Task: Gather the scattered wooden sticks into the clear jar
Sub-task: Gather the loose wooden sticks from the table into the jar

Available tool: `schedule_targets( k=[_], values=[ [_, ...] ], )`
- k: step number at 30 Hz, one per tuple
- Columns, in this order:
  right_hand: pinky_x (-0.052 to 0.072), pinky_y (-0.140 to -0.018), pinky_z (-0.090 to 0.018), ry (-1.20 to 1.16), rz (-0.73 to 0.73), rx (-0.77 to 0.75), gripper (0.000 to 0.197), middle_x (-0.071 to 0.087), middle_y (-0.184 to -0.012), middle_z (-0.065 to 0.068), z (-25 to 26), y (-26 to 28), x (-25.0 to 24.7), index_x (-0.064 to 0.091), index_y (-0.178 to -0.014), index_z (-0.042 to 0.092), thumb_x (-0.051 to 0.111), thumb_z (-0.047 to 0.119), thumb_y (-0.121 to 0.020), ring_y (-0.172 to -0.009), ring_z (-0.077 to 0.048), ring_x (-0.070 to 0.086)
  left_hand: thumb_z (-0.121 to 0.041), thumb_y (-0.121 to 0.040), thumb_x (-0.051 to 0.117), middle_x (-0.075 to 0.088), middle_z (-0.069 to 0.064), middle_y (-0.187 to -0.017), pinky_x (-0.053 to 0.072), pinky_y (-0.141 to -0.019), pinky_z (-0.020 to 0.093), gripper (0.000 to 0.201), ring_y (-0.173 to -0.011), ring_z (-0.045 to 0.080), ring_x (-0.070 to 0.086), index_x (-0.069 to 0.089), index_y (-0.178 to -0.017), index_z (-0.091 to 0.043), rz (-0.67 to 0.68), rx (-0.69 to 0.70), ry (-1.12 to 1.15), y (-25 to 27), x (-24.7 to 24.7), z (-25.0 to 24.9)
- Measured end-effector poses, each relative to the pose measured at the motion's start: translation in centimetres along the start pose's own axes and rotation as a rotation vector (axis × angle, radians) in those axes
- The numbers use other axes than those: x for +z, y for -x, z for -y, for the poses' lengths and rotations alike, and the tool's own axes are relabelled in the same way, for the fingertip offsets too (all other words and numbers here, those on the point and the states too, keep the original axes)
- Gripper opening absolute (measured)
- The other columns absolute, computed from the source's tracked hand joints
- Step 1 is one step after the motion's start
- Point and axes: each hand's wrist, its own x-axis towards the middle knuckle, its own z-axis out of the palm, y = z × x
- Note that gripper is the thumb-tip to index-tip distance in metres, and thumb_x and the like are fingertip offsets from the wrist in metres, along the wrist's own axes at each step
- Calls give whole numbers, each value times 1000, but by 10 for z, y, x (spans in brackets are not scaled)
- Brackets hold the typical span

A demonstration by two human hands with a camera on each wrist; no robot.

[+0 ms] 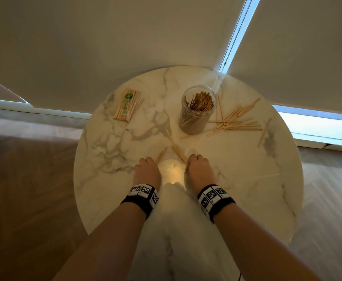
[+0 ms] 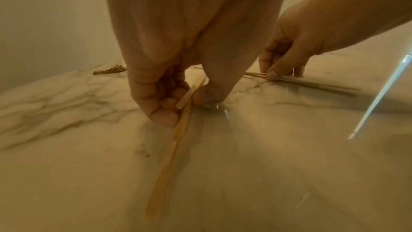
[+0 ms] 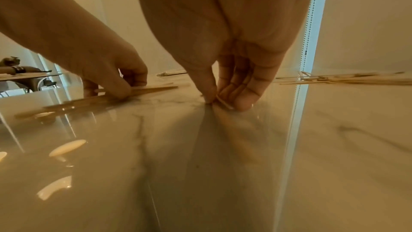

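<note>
A clear jar (image 1: 197,112) full of thin wooden skewers stands upright at the back middle of the round marble table (image 1: 109,179). Flat wooden sticks (image 1: 237,121) lie scattered to the jar's right, one more stick (image 1: 264,132) farther right. My left hand (image 1: 147,169) pinches a few flat sticks (image 2: 180,124) between thumb and fingers against the tabletop. My right hand (image 1: 198,167) pinches the near ends of another small bunch of sticks (image 1: 176,147) lying in front of the jar; its fingertips (image 3: 243,103) press down on the marble.
A wrapped pack of bamboo sticks (image 1: 128,105) lies at the table's back left. Roller blinds hang close behind the table, with a bead chain (image 1: 235,35) at the back right. Floor drops away beyond the table edge on both sides.
</note>
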Motion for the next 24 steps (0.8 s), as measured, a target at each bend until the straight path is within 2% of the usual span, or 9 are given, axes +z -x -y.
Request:
schedule_targets(
  k=[2, 5, 7, 12, 15, 18, 20, 22, 24],
  values=[
    [49, -82, -33, 19, -4, 26, 26, 55, -120, -13, 4, 5, 2, 51, -124, 8, 48, 12, -99, -107, -27, 54, -9, -103, 37, 50, 12, -130, 48, -91, 33, 24, -114, 27, 57, 41, -127, -5, 2, -25, -4, 6, 1, -4],
    [49, -80, -30, 73, -12, 44, 25, 57, -120, -13, 6, 12, 4, 51, -124, 6, 47, 14, -100, -105, -26, 58, -22, -105, 42, 52, 7, -127, 53, -84, 33, 25, -114, 25, 58, 42, -127, -12, 0, -72, 50, 18, -1, -7],
    [49, -81, -29, 75, -17, 88, 26, 57, -121, -12, 4, 16, 4, 51, -124, 6, 45, 15, -101, -105, -25, 58, -26, -105, 43, 52, 6, -128, 52, -85, 35, 28, -115, 25, 58, 41, -129, -12, 0, -88, 65, 20, 0, -5],
    [47, -87, -30, 88, 4, 122, 28, 53, -125, -13, 3, 23, -1, 49, -127, 8, 41, 9, -100, -108, -27, 56, -11, -104, 43, 48, 18, -132, 47, -94, 33, 29, -121, 31, 51, 43, -129, 3, 60, -33, 227, 15, -1, 0],
    [48, -80, -31, 42, 36, 130, 25, 57, -118, -11, 3, 24, -8, 50, -122, 10, 45, 9, -98, -103, -27, 60, -9, -104, 40, 58, 25, -126, 45, -91, 40, 26, -116, 40, 57, 50, -122, 7, 102, -78, 433, 19, -12, -2],
    [43, -64, -30, -116, 86, 219, 14, 62, -96, -8, -4, 22, -24, 58, -103, 13, 49, 7, -94, -86, -26, 62, -15, -108, 34, 63, 26, -115, 45, -83, 40, 29, -106, 40, 61, 51, -118, 6, 97, -39, 604, 24, -14, -6],
    [37, -53, -26, -321, 77, 314, 13, 62, -80, -3, -11, 21, -35, 60, -88, 18, 51, 8, -91, -69, -18, 57, -22, -110, 32, 65, 21, -110, 41, -75, 35, 32, -99, 37, 61, 53, -116, 1, 94, -28, 736, 26, -12, -7],
    [39, -53, -23, -517, 28, 343, 13, 64, -77, 0, -11, 21, -42, 62, -84, 22, 56, 11, -89, -65, -13, 56, -20, -109, 33, 65, 10, -103, 38, -75, 30, 28, -92, 28, 60, 57, -110, -5, 101, -1, 852, 26, -9, -9],
    [48, -62, -27, -655, 1, 291, 10, 68, -76, 3, -3, 20, -44, 66, -83, 23, 63, 14, -85, -71, -16, 63, -22, -109, 33, 64, 2, -93, 41, -74, 30, 28, -83, 22, 56, 57, -100, -12, 100, -7, 1023, 27, -10, -17]
  ],
)
